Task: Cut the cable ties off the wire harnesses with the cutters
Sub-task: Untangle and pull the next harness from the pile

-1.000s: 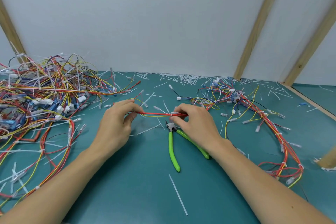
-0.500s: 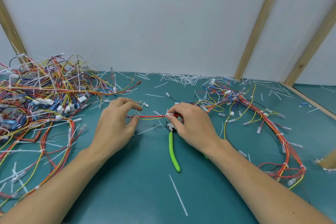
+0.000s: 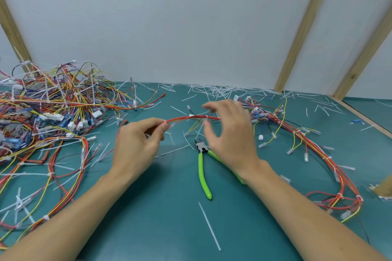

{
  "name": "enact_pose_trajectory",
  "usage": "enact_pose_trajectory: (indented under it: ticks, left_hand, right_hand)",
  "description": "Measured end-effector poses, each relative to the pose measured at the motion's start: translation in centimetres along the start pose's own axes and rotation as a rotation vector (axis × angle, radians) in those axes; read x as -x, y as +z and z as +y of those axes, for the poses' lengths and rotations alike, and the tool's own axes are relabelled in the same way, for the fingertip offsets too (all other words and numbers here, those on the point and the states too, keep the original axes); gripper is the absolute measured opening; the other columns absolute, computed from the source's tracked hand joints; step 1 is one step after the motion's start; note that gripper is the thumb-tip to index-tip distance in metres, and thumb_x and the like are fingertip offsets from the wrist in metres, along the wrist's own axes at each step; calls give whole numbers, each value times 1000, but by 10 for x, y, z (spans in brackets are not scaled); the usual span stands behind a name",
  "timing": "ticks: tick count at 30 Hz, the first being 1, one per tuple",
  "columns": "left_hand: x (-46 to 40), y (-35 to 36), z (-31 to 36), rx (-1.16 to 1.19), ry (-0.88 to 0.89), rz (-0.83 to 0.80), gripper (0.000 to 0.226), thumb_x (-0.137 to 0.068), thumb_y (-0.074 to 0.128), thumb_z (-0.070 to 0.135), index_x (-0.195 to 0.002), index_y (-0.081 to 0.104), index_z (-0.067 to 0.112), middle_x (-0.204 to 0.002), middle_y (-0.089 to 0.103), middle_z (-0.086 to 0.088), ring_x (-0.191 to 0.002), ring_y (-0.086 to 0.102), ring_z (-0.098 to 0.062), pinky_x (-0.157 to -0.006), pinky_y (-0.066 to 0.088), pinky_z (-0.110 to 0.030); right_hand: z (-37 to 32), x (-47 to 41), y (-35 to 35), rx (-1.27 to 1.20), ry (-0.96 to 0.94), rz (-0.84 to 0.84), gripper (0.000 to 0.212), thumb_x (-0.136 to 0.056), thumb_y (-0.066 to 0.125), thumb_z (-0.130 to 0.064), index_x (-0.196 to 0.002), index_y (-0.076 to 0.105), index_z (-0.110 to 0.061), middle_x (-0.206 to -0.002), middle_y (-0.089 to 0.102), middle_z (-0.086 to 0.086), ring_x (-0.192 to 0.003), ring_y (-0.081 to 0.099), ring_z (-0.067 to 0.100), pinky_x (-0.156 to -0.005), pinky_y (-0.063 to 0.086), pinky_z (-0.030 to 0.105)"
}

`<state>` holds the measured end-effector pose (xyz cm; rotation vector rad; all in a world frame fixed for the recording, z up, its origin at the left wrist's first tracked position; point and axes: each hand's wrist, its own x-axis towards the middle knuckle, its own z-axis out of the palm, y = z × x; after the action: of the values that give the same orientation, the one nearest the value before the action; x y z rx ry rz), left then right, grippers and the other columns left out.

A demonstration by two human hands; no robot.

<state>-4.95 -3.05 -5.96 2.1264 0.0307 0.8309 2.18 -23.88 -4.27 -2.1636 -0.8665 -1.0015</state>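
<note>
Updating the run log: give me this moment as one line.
left hand: pinches red wire bundle | right hand: open, blurred, over bundle | cutters: idle on table

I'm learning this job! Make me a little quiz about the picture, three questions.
1. True or false: the green-handled cutters are lying on the table.
2. Which hand pinches the red wire bundle: A) the left hand, B) neither, C) both?
3. Fill in: the big tangled pile of harnesses lies on the person's ____ side.

Key: 1 true. 2 A; the right hand is blurred, its fingers spread by the bundle. 3 left.
</note>
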Motion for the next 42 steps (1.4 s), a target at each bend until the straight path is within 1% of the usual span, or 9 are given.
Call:
enact_pose_trajectory:
  ticks: [4,7,11,17,23,28,31,35,42]
  left_hand:
    - [-10,-9,3,377,-167,180,16,-96,67,18,-86,76,26,-63,69,4,-57,60,-6,-63,50,-17]
    - [-15,-16,8,531,-196,281,14,-97,65,19,-90,76,23,-66,71,5,-61,61,-6,-64,49,-15]
    - [-27,-36,5,671,-271,434,22,-100,60,21,-85,76,24,-72,73,8,-64,66,-6,-61,45,-17]
    - [-23,-30,7,431,-192,348,18,-103,55,15,-94,70,9,-78,76,1,-68,69,-8,-64,50,-13]
    - [-14,-15,7,251,-134,169,20,-95,58,5,-82,66,16,-69,73,2,-62,66,-8,-61,47,-15]
    - [-7,-7,7,200,-110,11,20,-98,54,4,-96,67,19,-72,73,5,-67,70,-16,-62,48,-17]
    - [-8,-7,4,194,-97,20,17,-101,53,9,-98,65,20,-80,75,7,-71,72,-13,-62,47,-22]
    - [-8,-7,4,231,-83,34,10,-104,52,15,-100,58,22,-91,77,9,-80,74,-15,-72,54,-40]
    - [-4,-4,4,249,-64,-24,9,-102,56,13,-94,55,19,-92,78,8,-88,75,-11,-73,51,-32]
  right_hand:
    - [59,-5,-10,-6,438,53,7,-97,58,-27,-95,63,-22,-91,67,-7,-88,63,19,-77,46,34]
    - [105,5,-8,160,759,-274,21,-101,51,-25,-112,67,-18,-119,67,6,-115,61,31,-96,47,43]
    - [135,-9,-3,207,926,-292,36,-103,46,-29,-129,65,-13,-137,58,19,-128,53,40,-108,41,47]
    - [178,-28,-22,381,1234,-263,73,-99,49,-28,-158,20,4,-167,20,21,-155,14,38,-126,12,47]
    - [113,-46,4,236,678,-134,27,-96,53,-28,-110,73,-16,-115,72,12,-116,62,33,-101,48,45]
    - [51,-58,5,-346,858,-471,71,-97,35,-73,-84,78,-18,-45,59,4,-35,49,14,-48,41,26]
    - [27,-60,-9,-485,873,-651,75,-94,35,-78,-93,78,-17,-52,61,6,-40,51,18,-40,35,20]
    - [-1,-53,-20,-52,166,21,18,-97,61,-39,-91,72,-26,-73,62,-6,-77,58,18,-73,46,36]
    - [-44,-14,-16,35,-176,195,18,-88,71,-14,-104,78,-18,-97,62,3,-97,53,23,-84,44,34]
